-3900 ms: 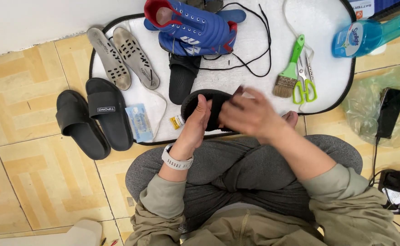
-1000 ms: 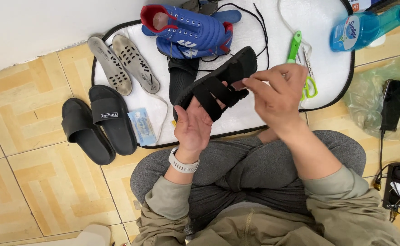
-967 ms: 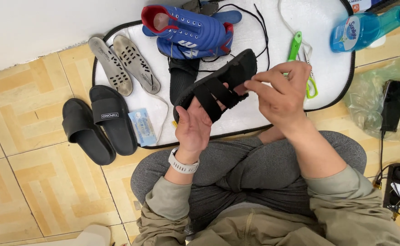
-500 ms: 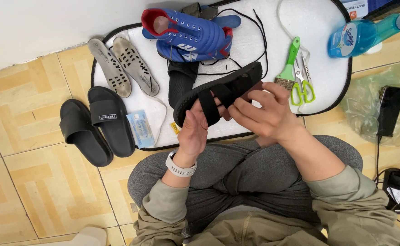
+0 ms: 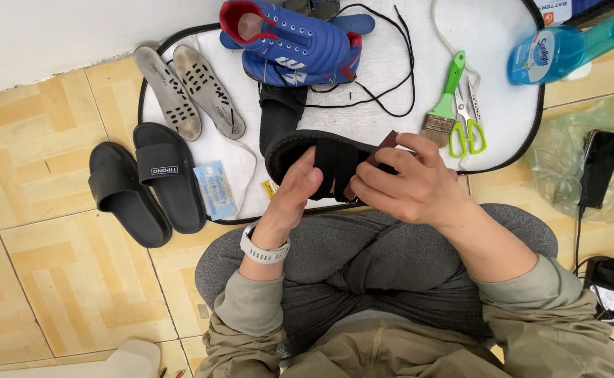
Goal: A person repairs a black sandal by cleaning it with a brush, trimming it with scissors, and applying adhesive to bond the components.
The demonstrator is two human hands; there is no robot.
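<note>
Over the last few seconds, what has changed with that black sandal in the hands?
The black sandal was lifted off the mat, tilted up a second ago, and has now come back down nearly level. The left hand still props it; the right hand shifted along its straps and now pinches a small dark piece. The blue shoes, slides, insoles, brush and scissors stayed put.

Sandal (image 5: 321,157) between 2 slides (image 5: 146,182) and scissors (image 5: 466,129)

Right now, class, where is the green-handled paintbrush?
In the head view, the paintbrush lies on the white mat, up and right of the person's hands, just left of the green scissors and left of the blue spray bottle.
</note>
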